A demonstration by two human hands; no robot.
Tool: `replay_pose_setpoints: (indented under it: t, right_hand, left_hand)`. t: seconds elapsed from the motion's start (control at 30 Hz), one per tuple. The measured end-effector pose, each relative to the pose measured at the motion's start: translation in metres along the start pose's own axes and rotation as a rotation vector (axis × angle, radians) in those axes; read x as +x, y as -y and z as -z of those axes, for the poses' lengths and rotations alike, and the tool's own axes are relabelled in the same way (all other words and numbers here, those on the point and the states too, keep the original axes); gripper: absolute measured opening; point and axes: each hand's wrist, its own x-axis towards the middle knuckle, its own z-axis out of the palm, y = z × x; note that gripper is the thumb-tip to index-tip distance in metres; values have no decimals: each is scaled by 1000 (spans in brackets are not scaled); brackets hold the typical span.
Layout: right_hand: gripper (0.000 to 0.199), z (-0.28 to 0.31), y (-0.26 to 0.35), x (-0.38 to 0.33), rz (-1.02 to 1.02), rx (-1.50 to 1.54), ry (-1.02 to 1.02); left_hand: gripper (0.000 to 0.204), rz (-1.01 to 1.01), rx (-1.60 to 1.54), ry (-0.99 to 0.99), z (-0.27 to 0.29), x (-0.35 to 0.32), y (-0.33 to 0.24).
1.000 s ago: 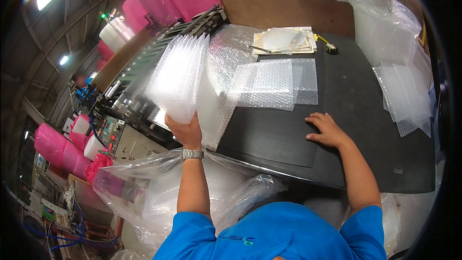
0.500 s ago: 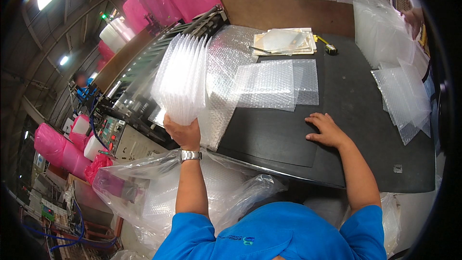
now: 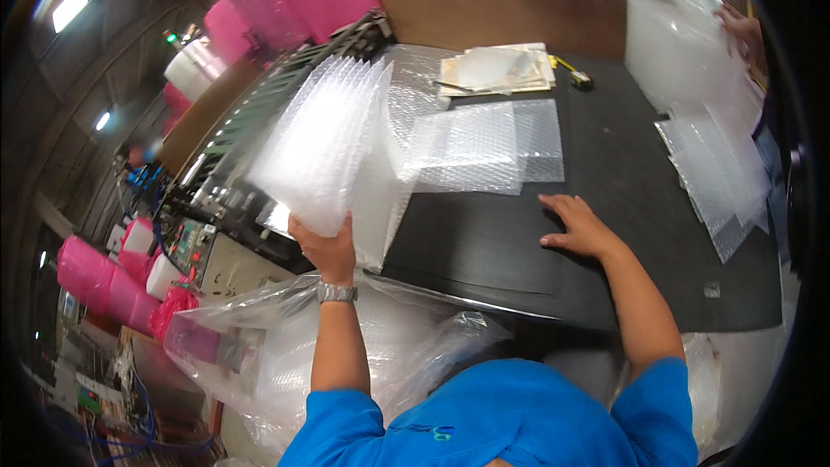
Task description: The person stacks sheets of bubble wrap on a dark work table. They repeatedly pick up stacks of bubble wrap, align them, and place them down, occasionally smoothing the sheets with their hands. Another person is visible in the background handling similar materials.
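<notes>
My left hand (image 3: pixel 324 246) and my right hand (image 3: pixel 577 227) make two; I count one wristwatch (image 3: pixel 337 293), one held bubble-wrap stack (image 3: pixel 309 151), and one tape measure (image 3: pixel 582 81).

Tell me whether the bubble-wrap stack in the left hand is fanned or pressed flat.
Fanned: the bubble-wrap stack shows separate top edges, above the left hand gripping its bottom.

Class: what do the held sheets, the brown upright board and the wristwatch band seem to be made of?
Held sheets: probably bubble plastic, glossy, from their translucency and dimpled texture. Brown upright board: matt, perhaps fibreboard or cardboard; its surface looks dull. Wristwatch band: probably polished metal, silvery with bright glints.
</notes>
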Motion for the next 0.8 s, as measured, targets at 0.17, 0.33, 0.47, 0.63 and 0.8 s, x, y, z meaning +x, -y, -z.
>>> replay_pose_setpoints:
  t: [0.17, 0.33, 0.47, 0.63, 0.8]
  right_hand:
    - [115, 0, 9, -7, 45, 339, -151]
    - [109, 20, 49, -59, 48, 672, -217]
    - [86, 29, 43, -115, -77, 866, -277]
    - [65, 51, 62, -176, -274, 893, -582]
    - [49, 78, 23, -278, -465, 729, -1051]
  left_hand:
    - [55, 410, -804, 344, 5, -26, -27]
    - [64, 570, -877, 706, 11, -73, -27]
    - [73, 562, -1002, 886, -13, -110, -43]
    - [72, 482, -1282, 1242, -38, -125, -87]
    - [70, 462, -1521, 1291, -110, -118, -89]
